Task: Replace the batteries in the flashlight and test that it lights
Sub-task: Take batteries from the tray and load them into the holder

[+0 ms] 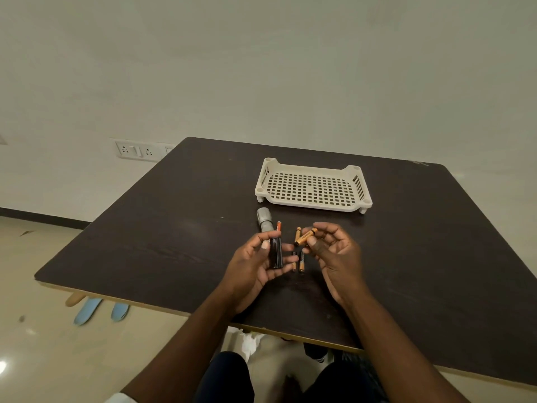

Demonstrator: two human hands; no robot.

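My left hand (255,266) hides the lower part of the black battery holder (276,253). The lettering on the battery (305,237) in my right hand (331,251) is too small to read.

There are two hands: the left hand (255,264) and the right hand (334,251). One grey flashlight (263,219) lies near the one white basket (312,186). Four batteries show whole: one beside the flashlight (279,227), one in the right hand (305,237), two below it (301,262). One black battery holder (276,253) is in the left hand.
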